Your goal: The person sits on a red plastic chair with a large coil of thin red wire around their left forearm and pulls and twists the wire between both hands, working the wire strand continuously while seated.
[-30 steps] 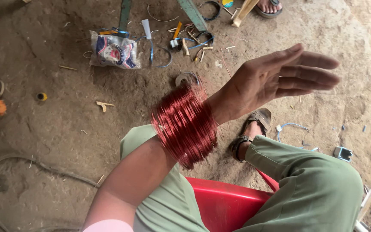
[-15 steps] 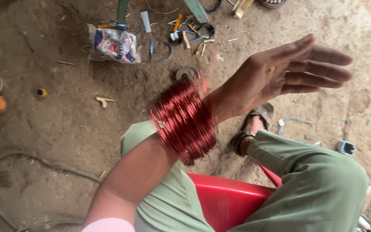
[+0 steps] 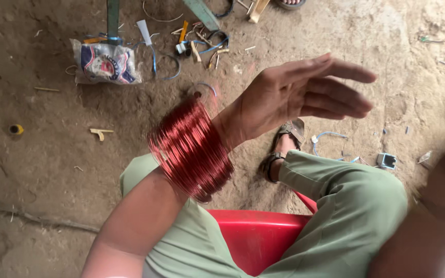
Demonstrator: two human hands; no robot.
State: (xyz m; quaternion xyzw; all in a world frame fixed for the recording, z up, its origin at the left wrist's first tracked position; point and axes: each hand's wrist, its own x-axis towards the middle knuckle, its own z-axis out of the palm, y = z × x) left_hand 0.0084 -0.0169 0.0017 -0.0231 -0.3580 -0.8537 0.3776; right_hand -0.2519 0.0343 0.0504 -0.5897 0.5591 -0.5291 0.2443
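Since half a second earlier the left hand (image 3: 305, 98) had shifted slightly down-frame with the fingers spread a bit wider; the view itself had drifted, so the floor clutter sat higher in frame. A dark blurred shape had come in at the lower right edge, possibly the right arm; the right hand itself was not visible.

Left hand was open, flat, fingers extended toward frame right, gripping nothing. The coil of red copper wire (image 3: 191, 149) sat looped around the left forearm just behind the wrist, touching the skin, like a thick stack of bangles. Coil hung above the left knee.

Person was seated on a red plastic chair (image 3: 256, 237), in light green trousers (image 3: 346, 206), with a sandalled foot (image 3: 284, 146) on the dirt floor (image 3: 37, 170).

On the floor, well apart from the hand: a printed plastic bag (image 3: 106, 63), scraps of blue wire (image 3: 158, 62) beside it, a small grey box (image 3: 386, 160) near the right knee, a yellow ring (image 3: 16, 129) at far left.
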